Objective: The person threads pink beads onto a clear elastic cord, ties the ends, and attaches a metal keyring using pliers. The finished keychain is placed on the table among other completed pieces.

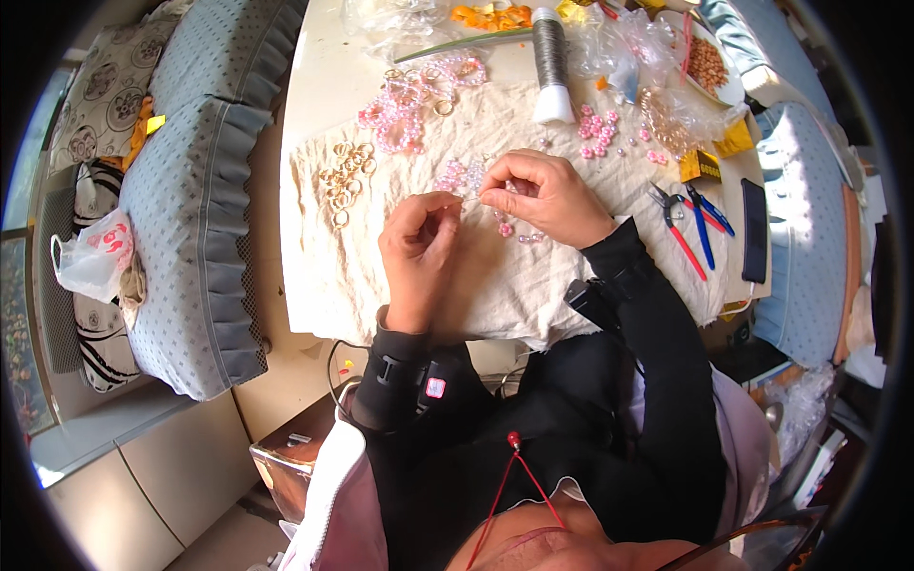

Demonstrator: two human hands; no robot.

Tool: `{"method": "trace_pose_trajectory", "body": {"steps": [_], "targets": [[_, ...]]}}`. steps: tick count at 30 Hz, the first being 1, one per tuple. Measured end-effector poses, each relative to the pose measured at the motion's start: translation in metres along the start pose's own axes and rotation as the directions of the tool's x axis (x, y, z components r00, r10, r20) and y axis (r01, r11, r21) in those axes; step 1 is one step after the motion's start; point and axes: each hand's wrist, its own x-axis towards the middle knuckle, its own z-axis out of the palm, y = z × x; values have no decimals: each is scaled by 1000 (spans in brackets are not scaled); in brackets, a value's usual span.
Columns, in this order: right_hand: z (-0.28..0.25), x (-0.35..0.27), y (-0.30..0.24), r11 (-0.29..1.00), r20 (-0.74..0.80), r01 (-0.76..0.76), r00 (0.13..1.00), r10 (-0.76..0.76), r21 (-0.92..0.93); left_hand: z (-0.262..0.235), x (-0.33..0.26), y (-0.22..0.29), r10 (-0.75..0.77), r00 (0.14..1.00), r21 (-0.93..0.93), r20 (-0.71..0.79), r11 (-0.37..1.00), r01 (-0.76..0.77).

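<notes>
A: Where's the work?
B: Mid-cloth: pink flower bead plus clear beads, near side of the right hand. Threaded or loose: can't tell.
A: Hands?
B: Left hand and right both curled toward a pinch, tips close together. Can't tell if anything fine is gripped between them.
A: Step?
B: Looks like fine fingertip bead work. Next move probably calls for a light pinch and steady wrists.
A: Counts?
B: Two hands, one pink bead by the right. Clear beads: several, too small to count. Far side of the hands, one bead pile. Left, gold rings: over ten, overlapping. Far left, pink strands, tangled, uncountable. Far: one wire spool. Right: two pliers, apparently, and one phone. One cloth underneath.
</notes>
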Motion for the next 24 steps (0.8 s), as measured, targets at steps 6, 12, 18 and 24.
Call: {"method": "trace_pose_trajectory", "body": {"steps": [6, 12, 18, 24], "targets": [[-2, 0, -2, 989, -49, 16, 999, -24, -149, 0, 6, -7, -7, 973, -17, -230, 1000, 3], [2, 5, -10, 953, -144, 35, 986, -81, -301, 1, 4, -1, 43, 988, 174, -146, 985, -17], [10, 8, -9, 898, -115, 122, 976, -187, -423, 2, 5, 0, 40, 991, 172, -125, 985, -18], [15, 10, -4, 883, -124, 145, 967, -222, -446, 4, 6, 0, 57, 995, 202, -87, 979, -39]]}}
